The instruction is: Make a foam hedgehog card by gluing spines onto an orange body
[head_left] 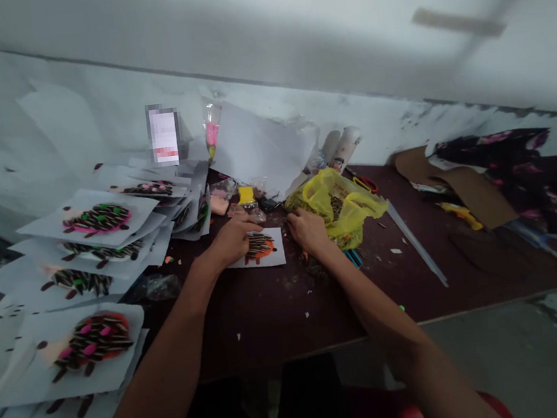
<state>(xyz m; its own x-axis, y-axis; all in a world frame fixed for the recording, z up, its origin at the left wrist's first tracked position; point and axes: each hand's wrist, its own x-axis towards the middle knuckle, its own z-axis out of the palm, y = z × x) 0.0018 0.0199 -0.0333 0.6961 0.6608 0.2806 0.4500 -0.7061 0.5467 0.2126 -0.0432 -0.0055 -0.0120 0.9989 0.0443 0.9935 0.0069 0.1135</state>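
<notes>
A small white card [276, 253] lies on the dark table, bearing an orange hedgehog shape [265, 246] covered with thin dark sticks. My left hand [234, 239] rests over the card's left part, its fingers reaching across the top edge; whether it holds anything is hidden. Just right of the card, my right hand [307, 230] is closed at the table beside the yellow plastic bag [344, 195]. What its fingertips hold, if anything, is too small to make out. Sticks show inside the open bag.
Stacked hedgehog cards [98, 390] fill the left side. Behind the card are a yellow block [245, 195] and pinkish clay [218, 204]. Red-handled scissors [365, 182], a clear strip [416, 243], brown cardboard [478, 196] and dark flowered cloth [530, 167] lie rightward.
</notes>
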